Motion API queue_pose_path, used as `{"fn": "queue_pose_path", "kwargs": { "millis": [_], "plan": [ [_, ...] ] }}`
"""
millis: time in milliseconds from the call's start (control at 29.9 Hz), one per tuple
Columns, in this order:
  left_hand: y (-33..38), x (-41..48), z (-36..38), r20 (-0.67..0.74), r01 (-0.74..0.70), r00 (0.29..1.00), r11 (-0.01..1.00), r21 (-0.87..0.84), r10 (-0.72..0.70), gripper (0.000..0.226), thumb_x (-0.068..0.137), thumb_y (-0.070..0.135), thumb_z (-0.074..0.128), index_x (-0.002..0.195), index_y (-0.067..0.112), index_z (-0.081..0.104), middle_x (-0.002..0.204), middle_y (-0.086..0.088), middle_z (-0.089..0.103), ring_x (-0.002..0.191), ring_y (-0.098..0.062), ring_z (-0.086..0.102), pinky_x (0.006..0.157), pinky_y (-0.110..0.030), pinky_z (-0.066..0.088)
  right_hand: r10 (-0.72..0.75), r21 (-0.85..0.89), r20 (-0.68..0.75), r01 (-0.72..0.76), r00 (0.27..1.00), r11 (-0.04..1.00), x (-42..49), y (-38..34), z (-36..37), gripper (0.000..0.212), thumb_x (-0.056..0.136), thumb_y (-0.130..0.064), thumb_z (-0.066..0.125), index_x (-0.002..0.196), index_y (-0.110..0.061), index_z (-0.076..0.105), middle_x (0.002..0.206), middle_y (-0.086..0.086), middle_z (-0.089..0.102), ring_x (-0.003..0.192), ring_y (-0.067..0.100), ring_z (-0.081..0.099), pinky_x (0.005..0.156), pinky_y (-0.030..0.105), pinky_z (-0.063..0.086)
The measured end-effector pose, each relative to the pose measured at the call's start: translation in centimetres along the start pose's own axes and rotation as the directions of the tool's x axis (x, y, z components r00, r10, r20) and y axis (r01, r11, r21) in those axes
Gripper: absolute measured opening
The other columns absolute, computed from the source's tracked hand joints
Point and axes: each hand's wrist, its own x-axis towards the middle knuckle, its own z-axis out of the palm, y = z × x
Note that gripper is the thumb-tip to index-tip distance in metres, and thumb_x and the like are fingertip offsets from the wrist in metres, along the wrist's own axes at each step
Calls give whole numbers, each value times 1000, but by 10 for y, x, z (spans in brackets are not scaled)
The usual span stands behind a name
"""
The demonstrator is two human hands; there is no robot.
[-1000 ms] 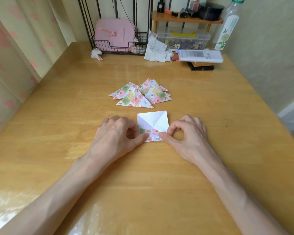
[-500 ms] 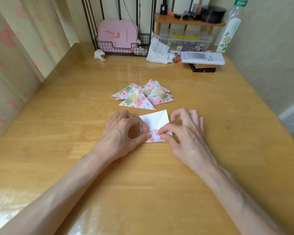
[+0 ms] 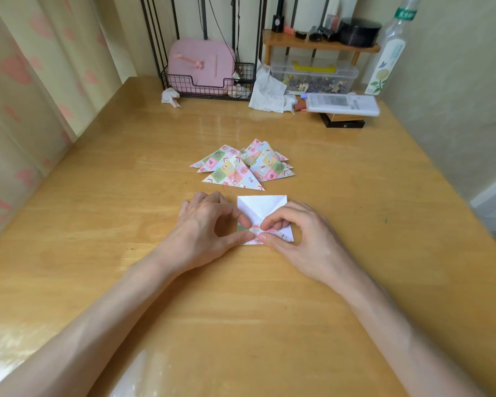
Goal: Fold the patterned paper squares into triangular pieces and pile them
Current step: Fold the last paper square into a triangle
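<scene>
Now the right hand has slid in from the paper's right corner toward the left hand, so both pinch close together at the middle of the near edge. Each grip is narrow, thumb and forefinger holding the patterned flap turned up over the white side. This probably means the near fold is being set, with the triangle not yet formed. One paper square lies mid-tabletop, between the left and right edges. One pile sits just beyond it toward the far edge, with at least five folded triangles; overlap hides the exact count.
</scene>
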Motion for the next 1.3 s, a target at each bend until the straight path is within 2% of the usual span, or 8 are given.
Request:
{"fn": "queue_pose_path", "kwargs": {
  "millis": [100, 268, 535, 669, 803, 970, 1104, 1304],
  "plan": [
    [-1, 0, -10, 81, 18, 997, 1000, -16, -16, 23, 77, 58, 77, 99, 54, 68, 103, 18, 52, 108, -7, 39, 87, -28, 24, 60, -34, 78, -57, 995, 998, 4, 0, 1, 11, 87, -33, 80, 94, -33, 70, 90, -12, 59, 97, 5, 53, 86, 20, 41],
    [0, 0, -13, 77, 22, 997, 1000, -1, -22, 25, 77, 56, 79, 101, 53, 70, 102, 20, 48, 107, -7, 36, 92, -29, 25, 168, -54, 163, -162, 972, 985, 13, -10, -6, 11, 84, -33, 82, 90, -33, 73, 92, -9, 60, 94, 1, 50, 79, 13, 37],
    [-2, -2, -15, 113, 3, 994, 1000, -16, -1, 27, 81, 51, 78, 107, 49, 71, 103, 23, 45, 105, 0, 33, 89, -25, 20, 289, -140, 220, -263, 932, 955, 23, -21, -4, 17, 77, -43, 86, 81, -37, 71, 96, -10, 57, 101, 9, 51, 97, 32, 44],
    [-3, -1, -19, 110, -10, 994, 1000, -4, 10, 28, 80, 48, 81, 106, 51, 72, 104, 19, 44, 108, -5, 32, 90, -22, 18, 404, -195, 323, -358, 856, 913, 39, -30, -11, 18, 73, -44, 88, 81, -34, 75, 90, -10, 56, 88, 3, 50, 72, 22, 41],
    [-3, 0, -18, 117, -4, 993, 1000, -11, 5, 28, 79, 49, 81, 105, 54, 71, 105, 18, 44, 109, -5, 32, 91, -23, 21, 448, -194, 353, -404, 821, 894, 44, -36, -14, 17, 75, -46, 86, 79, -32, 78, 78, -10, 57, 68, 1, 51, 60, 19, 38],
    [-5, 0, -19, 126, -15, 992, 1000, -24, 18, 28, 82, 40, 81, 106, 52, 72, 104, 18, 43, 106, -1, 32, 90, -15, 20, 421, -208, 241, -377, 875, 903, 37, -31, -5, 22, 69, -54, 87, 72, -36, 74, 84, -13, 55, 91, 8, 55, 75, 26, 43],
    [-9, 1, -20, 122, -29, 992, 998, -63, 36, 32, 82, 32, 68, 105, 53, 72, 102, 17, 44, 108, 6, 32, 100, -30, 24, 376, -202, 227, -334, 898, 920, 29, -32, -5, 25, 75, -57, 83, 82, -35, 74, 93, -15, 50, 106, 5, 45, 99, 29, 39],
    [-11, 1, -19, 124, -31, 992, 997, -77, 40, 38, 86, 21, 70, 105, 53, 71, 103, 17, 45, 109, 6, 32, 108, -36, 25, 397, -246, 182, -349, 899, 904, 25, -35, 2, 32, 74, -61, 81, 86, -34, 70, 95, -20, 43, 113, 6, 36, 99, 28, 26]
  ]
}}
